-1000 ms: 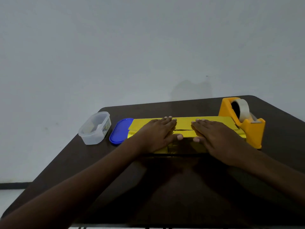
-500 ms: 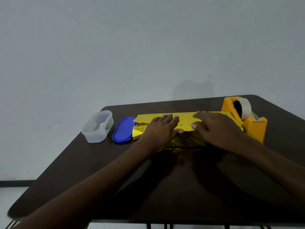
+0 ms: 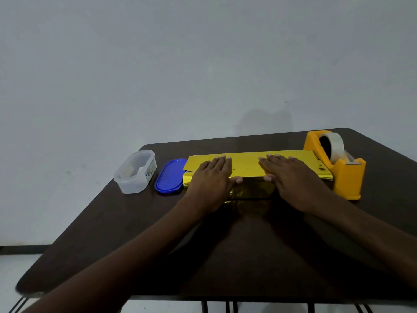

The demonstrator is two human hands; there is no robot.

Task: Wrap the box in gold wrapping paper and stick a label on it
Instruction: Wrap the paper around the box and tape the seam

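As the gold wrapping paper (image 3: 248, 162) lay folded over the box (image 3: 250, 192) at the far middle of the desk (image 3: 225, 256), the left hand (image 3: 211, 180) and right hand (image 3: 293, 179) pressed flat on top, fingers straight, gripping nothing. The foil looked thin, slick and quick to crease, best pinned along its overlapping edge, which ran under both palms. A tape dispenser (image 3: 336, 164) stood just right.

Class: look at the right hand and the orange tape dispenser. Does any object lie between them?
Nothing visible does. The right hand presses flat on the gold wrapping paper; the orange tape dispenser stands just right of it, only paper between.
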